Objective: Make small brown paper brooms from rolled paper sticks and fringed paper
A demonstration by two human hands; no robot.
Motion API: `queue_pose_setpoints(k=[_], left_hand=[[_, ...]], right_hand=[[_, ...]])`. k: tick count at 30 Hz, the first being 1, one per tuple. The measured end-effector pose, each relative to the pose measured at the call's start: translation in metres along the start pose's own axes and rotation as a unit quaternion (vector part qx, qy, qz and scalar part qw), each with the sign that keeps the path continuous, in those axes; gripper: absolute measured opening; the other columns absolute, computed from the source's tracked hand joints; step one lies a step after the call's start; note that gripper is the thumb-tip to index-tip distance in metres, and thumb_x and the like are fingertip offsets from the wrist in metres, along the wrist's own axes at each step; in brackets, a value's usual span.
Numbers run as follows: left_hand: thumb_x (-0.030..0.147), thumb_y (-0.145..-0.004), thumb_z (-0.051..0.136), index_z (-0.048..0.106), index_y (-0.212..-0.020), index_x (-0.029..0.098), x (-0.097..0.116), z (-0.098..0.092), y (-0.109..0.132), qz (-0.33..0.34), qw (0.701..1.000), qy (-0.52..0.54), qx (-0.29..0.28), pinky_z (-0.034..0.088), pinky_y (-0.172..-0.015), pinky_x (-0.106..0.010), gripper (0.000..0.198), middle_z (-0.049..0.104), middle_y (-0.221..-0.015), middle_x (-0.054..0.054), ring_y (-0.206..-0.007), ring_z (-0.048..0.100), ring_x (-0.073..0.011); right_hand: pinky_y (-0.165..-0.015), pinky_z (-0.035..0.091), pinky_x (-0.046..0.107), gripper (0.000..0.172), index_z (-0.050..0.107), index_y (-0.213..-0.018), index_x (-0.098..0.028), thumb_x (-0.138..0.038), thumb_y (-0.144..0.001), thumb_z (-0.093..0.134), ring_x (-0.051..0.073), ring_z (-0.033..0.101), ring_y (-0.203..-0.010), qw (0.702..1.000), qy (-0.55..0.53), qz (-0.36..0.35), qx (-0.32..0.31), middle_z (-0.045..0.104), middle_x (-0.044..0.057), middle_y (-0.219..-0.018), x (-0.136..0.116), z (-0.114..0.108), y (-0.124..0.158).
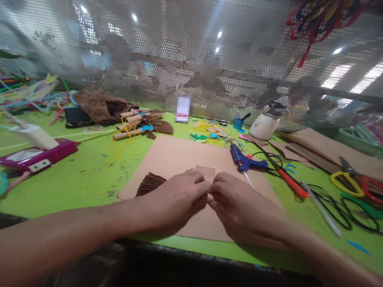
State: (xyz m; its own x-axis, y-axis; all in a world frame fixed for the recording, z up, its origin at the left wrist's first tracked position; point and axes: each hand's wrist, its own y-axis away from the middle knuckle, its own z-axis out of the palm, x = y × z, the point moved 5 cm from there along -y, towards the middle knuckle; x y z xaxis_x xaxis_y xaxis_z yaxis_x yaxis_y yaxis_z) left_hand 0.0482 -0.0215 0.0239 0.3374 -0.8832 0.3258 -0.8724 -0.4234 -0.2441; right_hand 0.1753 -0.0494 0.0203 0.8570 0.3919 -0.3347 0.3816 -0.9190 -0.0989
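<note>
1. The left hand [182, 195] and the right hand [239, 199] are resting close together over a big tan sheet [179, 153] on the green table [89, 175].
2. The fingers of both hands are curling in, and their tips are pinching what looks like a small tan bit [210, 197] (most of it is hiding, so its shape is hard to tell).
3. A small brown square [205, 172] is showing just past the fingertips. Nobody can tell here if the fingers are touching it.
4. The pleated brown paper [149, 185] is lying by the left hand, partly behind it, with its folds fanning out.
5. The step in hand is probably shaping or rolling the little piece, since both hands are working on one spot.
6. The next move is likely calling for a firm, gentle pinch, so the paper is not popping open. The glue gun [237, 156] is lying near the right hand, ready if sticking is needed.
</note>
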Motion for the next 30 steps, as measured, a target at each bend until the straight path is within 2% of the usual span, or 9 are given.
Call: queue_pose_setpoints(k=[3, 5, 8, 13, 20, 25, 30], left_hand=[[0.020, -0.093, 0.041, 0.051, -0.086, 0.018, -0.0008, 0.0011, 0.0006, 0.010, 1.000, -0.002, 0.014, 0.041, -0.074, -0.032, 0.013, 0.053, -0.094, -0.008, -0.084, 0.048, -0.0191], [0.019, -0.092, 0.042, 0.051, -0.088, 0.018, -0.0016, 0.0029, 0.0016, 0.016, 1.000, -0.004, 0.022, 0.042, -0.075, -0.033, 0.010, 0.054, -0.096, -0.008, -0.085, 0.049, -0.0196], [0.017, -0.092, 0.040, 0.051, -0.095, 0.018, -0.0033, 0.0061, 0.0034, 0.017, 1.000, 0.001, 0.019, 0.042, -0.078, -0.034, 0.011, 0.055, -0.098, -0.009, -0.087, 0.050, -0.0201], [0.020, -0.094, 0.040, 0.049, -0.094, 0.019, -0.0046, 0.0051, 0.0041, 0.003, 0.999, 0.033, 0.028, 0.042, -0.076, -0.032, 0.009, 0.057, -0.097, -0.007, -0.087, 0.051, -0.0189], [0.024, -0.093, 0.042, 0.048, -0.095, 0.019, -0.0034, 0.0033, 0.0039, -0.017, 0.998, 0.043, 0.039, 0.041, -0.072, -0.031, 0.008, 0.057, -0.099, -0.007, -0.084, 0.052, -0.0185], [0.028, -0.092, 0.043, 0.050, -0.092, 0.018, -0.0007, 0.0018, 0.0036, -0.027, 0.999, 0.025, 0.015, 0.041, -0.074, -0.032, 0.012, 0.057, -0.095, -0.007, -0.085, 0.051, -0.0201], [0.033, -0.097, 0.035, 0.053, -0.089, 0.018, -0.0035, 0.0024, 0.0018, -0.049, 0.998, 0.040, 0.020, 0.041, -0.072, -0.032, 0.025, 0.058, -0.091, -0.006, -0.082, 0.051, -0.0194]], right_hand=[[-0.069, 0.037, 0.030, 0.014, 0.056, -0.075, -0.018, -0.022, -0.087, 0.052, 0.016, 0.049, -0.078, 1.000, -0.005, -0.012, -0.028, 0.053, 0.005, -0.086, -0.0037, -0.0024, -0.0022], [-0.070, 0.038, 0.030, 0.019, 0.056, -0.074, -0.018, -0.024, -0.090, 0.049, 0.016, 0.049, -0.077, 0.999, -0.009, -0.011, -0.035, 0.053, 0.005, -0.086, -0.0044, -0.0022, -0.0029], [-0.070, 0.039, 0.030, 0.024, 0.056, -0.075, -0.018, -0.025, -0.093, 0.043, 0.016, 0.049, -0.077, 1.000, -0.009, -0.003, -0.020, 0.052, 0.005, -0.086, -0.0049, -0.0009, -0.0023], [-0.068, 0.039, 0.029, 0.020, 0.058, -0.083, -0.018, -0.025, -0.094, 0.042, 0.017, 0.050, -0.078, 1.000, -0.014, 0.001, -0.010, 0.054, 0.005, -0.084, -0.0052, 0.0024, -0.0007], [-0.064, 0.036, 0.028, 0.013, 0.057, -0.083, -0.019, -0.025, -0.091, 0.050, 0.016, 0.050, -0.073, 0.999, -0.039, 0.015, -0.007, 0.056, 0.004, -0.081, -0.0003, 0.0032, -0.0014], [-0.060, 0.034, 0.027, 0.015, 0.053, -0.078, -0.019, -0.026, -0.090, 0.049, 0.015, 0.047, -0.068, 0.999, -0.027, 0.021, -0.001, 0.056, 0.003, -0.078, 0.0019, 0.0034, -0.0009], [-0.058, 0.033, 0.026, 0.013, 0.053, -0.077, -0.019, -0.025, -0.088, 0.050, 0.014, 0.048, -0.065, 0.999, -0.043, 0.027, -0.020, 0.058, 0.002, -0.076, 0.0030, 0.0024, -0.0044]])
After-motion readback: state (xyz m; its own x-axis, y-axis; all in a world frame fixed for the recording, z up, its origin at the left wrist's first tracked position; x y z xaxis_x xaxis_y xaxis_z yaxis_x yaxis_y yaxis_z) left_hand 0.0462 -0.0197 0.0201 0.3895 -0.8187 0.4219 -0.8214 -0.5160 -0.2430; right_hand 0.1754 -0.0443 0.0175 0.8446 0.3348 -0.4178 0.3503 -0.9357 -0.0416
